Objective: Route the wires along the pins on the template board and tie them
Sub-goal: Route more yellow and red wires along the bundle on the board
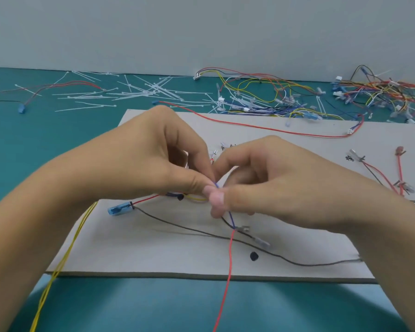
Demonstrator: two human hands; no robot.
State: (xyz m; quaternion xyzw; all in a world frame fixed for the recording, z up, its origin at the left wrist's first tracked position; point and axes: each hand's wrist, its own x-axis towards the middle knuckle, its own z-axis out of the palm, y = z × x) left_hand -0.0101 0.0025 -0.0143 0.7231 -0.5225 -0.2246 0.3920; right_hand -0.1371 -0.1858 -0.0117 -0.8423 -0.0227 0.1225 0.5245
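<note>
Left hand (pixel 158 164): blue wire (pixel 231 218) pinched.
Right hand (pixel 268 178): same wire pinched alongside.
Wire axis: slanted down-right toward black pin (pixel 254 255).

No legible text, label, brand or number is found on any item. One small black printed mark (pixel 350 158) stands on the template board (pixel 153 248) towards its right side. It resembles a character but is too small and blurred to read
</note>
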